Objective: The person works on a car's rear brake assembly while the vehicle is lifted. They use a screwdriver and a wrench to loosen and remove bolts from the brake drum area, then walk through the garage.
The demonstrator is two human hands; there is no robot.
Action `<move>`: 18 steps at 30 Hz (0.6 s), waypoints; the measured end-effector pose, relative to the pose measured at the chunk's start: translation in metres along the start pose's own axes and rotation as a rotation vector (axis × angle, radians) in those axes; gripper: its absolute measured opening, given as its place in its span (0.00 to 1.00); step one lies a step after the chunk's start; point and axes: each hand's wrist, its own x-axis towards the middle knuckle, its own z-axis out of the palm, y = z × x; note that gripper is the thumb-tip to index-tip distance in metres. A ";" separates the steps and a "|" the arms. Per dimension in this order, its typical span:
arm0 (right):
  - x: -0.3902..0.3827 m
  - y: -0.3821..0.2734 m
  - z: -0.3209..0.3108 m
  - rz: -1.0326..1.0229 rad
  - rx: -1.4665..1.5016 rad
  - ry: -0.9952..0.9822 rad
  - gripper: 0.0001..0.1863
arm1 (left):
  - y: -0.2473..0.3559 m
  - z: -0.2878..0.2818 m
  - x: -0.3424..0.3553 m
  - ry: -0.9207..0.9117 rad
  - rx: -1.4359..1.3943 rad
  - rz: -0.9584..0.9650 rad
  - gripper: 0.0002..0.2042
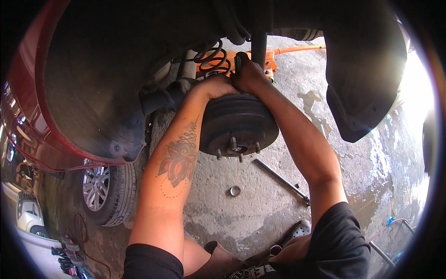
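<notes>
Both my arms reach over a dark brake drum [239,123] with wheel studs on its face. My left hand [217,86] lies behind the drum's upper rim, its fingers mostly hidden. Beside it, my right hand [251,76] is closed, and a small dark piece with a green edge [238,63] shows at its fingers; I cannot make out what it is. A black coil spring [218,58] is just beyond my left hand. The dark shock absorber [259,46] stands upright close behind my right hand.
The dark wheel-arch liner [93,83] and red body panel [32,125] curve around the left. An orange jack [274,58] sits behind the spring. On the concrete floor lie a metal bar [281,180] and a small ring-shaped cap [234,190]. A wheel [109,193] stands at left.
</notes>
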 end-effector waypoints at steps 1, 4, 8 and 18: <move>0.000 0.000 0.000 0.000 -0.009 0.005 0.38 | 0.000 -0.001 0.000 -0.023 -0.012 0.023 0.24; 0.002 0.002 0.001 0.021 -0.012 -0.006 0.38 | -0.003 -0.002 0.000 -0.080 -0.055 0.067 0.25; 0.006 0.004 0.005 0.003 -0.043 -0.068 0.39 | -0.008 0.002 0.005 -0.041 0.005 0.212 0.29; 0.012 0.000 0.008 -0.077 -0.059 0.042 0.45 | 0.002 -0.002 -0.001 -0.034 0.051 0.176 0.28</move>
